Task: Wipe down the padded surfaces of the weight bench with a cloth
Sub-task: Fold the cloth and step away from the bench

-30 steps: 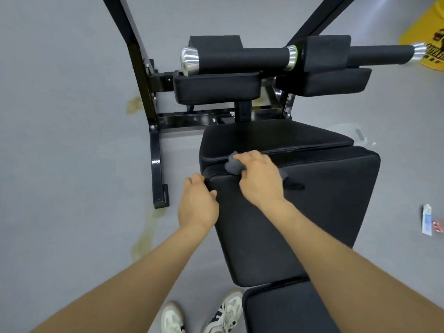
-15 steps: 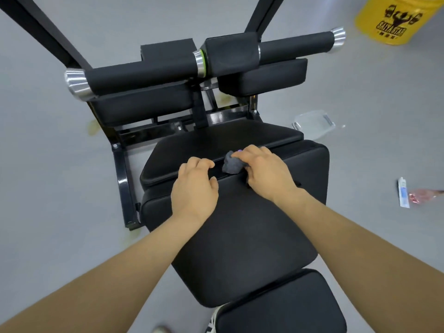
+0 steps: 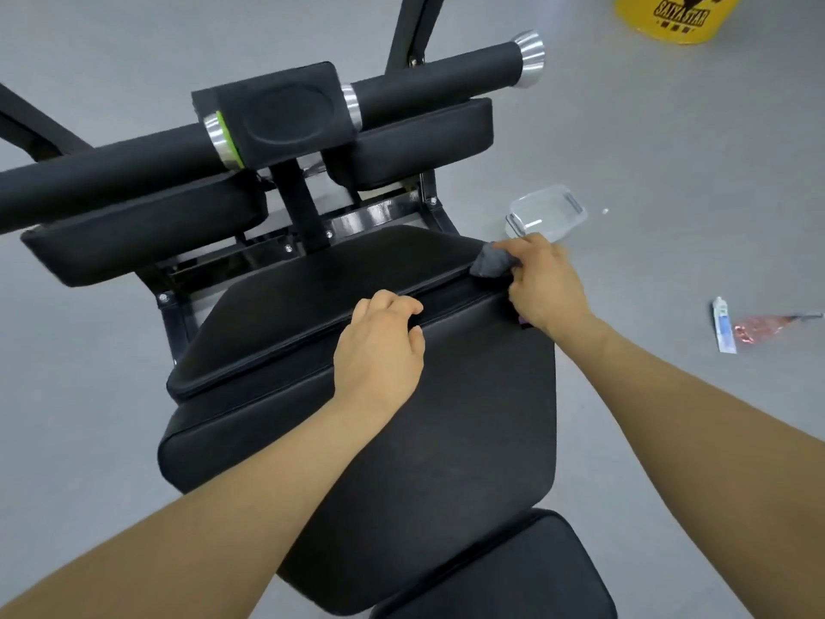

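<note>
- The right hand (image 3: 547, 283) gripped a bunched grey cloth (image 3: 491, 263), its fingers curled round it, and pressed it onto the far right end of the seam where two black pads met.
- The cloth sat right at the right-hand corner of the far seat pad (image 3: 321, 279), touching both that pad and the top edge of the large back pad (image 3: 446, 462) nearer the person.
- The left hand (image 3: 379, 350) rested on the top edge of the large back pad, near the middle of the seam; its fingers (image 3: 397, 303) hooked over the edge into the gap between the two pads, holding the pad's rim.
- The two hands were apart along the seam, left hand in the middle, right hand at the right end.
- Another black pad (image 3: 504, 574) showed at the near edge, just beside the back pad's lower end.
- Beyond the seat pad stood the bench's black steel frame (image 3: 384, 214), two flat knee pads (image 3: 134, 234) and a foam roller bar (image 3: 437, 78) with shiny metal end caps crossing above them.
- On the grey floor (image 3: 669, 172) to the right lay a clear plastic container (image 3: 547, 212), just beyond the right hand.
- Farther right lay a small white tube (image 3: 724, 326) and beside it a reddish shiny wrapper (image 3: 759, 328).
- A yellow bucket (image 3: 669, 15) with black lettering stood at the far right corner.
</note>
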Available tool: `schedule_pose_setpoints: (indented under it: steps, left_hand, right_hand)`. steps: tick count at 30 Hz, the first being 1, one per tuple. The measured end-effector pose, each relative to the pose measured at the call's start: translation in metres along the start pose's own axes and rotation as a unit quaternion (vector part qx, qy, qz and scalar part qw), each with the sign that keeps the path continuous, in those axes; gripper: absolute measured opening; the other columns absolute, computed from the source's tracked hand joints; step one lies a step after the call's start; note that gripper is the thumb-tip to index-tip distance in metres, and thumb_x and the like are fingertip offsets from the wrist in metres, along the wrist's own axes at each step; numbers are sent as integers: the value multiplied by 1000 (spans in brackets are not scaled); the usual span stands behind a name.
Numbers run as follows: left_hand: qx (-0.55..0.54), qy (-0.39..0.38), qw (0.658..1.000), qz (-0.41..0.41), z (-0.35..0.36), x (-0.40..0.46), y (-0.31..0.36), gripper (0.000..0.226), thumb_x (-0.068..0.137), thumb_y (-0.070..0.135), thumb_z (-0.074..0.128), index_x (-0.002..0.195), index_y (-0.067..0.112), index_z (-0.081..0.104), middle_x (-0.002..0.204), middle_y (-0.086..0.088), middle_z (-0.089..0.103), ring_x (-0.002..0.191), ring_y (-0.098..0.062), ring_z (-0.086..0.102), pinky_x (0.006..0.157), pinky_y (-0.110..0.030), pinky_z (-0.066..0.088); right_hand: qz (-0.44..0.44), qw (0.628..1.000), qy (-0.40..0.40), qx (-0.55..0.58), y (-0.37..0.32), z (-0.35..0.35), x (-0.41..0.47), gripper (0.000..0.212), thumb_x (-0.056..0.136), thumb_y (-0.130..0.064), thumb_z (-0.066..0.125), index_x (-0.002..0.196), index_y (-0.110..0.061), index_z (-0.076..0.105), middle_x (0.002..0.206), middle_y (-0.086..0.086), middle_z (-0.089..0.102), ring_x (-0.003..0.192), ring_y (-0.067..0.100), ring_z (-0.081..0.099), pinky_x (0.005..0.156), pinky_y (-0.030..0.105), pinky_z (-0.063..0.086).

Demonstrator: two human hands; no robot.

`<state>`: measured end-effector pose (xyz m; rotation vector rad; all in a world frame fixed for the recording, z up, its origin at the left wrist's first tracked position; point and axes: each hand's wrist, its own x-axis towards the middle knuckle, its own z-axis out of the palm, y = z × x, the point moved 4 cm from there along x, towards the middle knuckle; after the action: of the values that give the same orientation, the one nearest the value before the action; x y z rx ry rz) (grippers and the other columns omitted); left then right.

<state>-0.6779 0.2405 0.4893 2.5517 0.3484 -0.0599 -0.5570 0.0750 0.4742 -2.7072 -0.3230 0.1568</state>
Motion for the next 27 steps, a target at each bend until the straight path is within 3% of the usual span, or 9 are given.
schedule_pose_setpoints:
  steps: [3, 7, 11, 13, 17, 23, 27]
  left_hand:
    - [16, -16, 1000, 11, 4, 3, 9, 33, 96, 22, 45, 128, 24, 50, 126, 10, 47, 112, -9, 41, 72, -24, 38]
    - [27, -26, 999, 30, 6, 4, 22, 32, 96, 23, 46, 128, 22, 51, 126, 8, 47, 113, -11, 43, 79, -27, 43]
    - [53, -46, 996, 58, 6, -4, 40, 33, 96, 23, 46, 129, 23, 49, 127, 6, 46, 115, -12, 43, 77, -27, 42]
    - [63, -61, 994, 70, 4, -13, 50, 34, 96, 22, 45, 130, 23, 48, 128, 5, 46, 116, -13, 43, 77, -29, 42]
    - [70, -98, 986, 112, -5, -41, 68, 34, 96, 22, 45, 129, 21, 48, 129, 3, 46, 115, -15, 46, 83, -35, 48]
    - [95, -151, 961, 210, -36, -109, 95, 33, 96, 27, 44, 128, 19, 49, 127, 0, 48, 112, -18, 51, 82, -37, 48]
    - [85, -169, 937, 294, -71, -182, 116, 33, 96, 27, 44, 128, 17, 50, 128, -2, 49, 112, -20, 52, 84, -37, 48]
  right_hand:
    - [108, 991, -4, 81, 21, -9, 6, 48, 83, 4, 38, 118, -20, 61, 108, 12, 60, 93, 37, 60, 78, 42, 53]
    - [214, 975, -56, 34, 66, -21, -26, 36, 83, 3, 45, 112, -11, 61, 108, 13, 64, 100, 35, 59, 87, 39, 50]
    - [273, 952, -14, 134, 94, -33, -78, 37, 87, 2, 41, 115, -11, 61, 113, 7, 65, 105, 28, 60, 97, 38, 46]
    - [288, 943, 8, 167, 96, -44, -105, 35, 88, 2, 39, 114, -9, 60, 108, 7, 65, 98, 25, 61, 92, 33, 47]
    - [321, 923, 50, 208, 81, -72, -165, 28, 89, -2, 40, 109, -8, 59, 95, 8, 63, 78, 21, 60, 75, 29, 48]
    - [361, 909, 83, 193, 35, -120, -280, 30, 89, -1, 43, 115, -6, 58, 106, 14, 63, 98, 30, 58, 77, 31, 45]
    - [391, 887, 146, 199, -11, -155, -382, 32, 88, -2, 44, 116, -8, 58, 109, 13, 63, 100, 30, 58, 78, 32, 45]
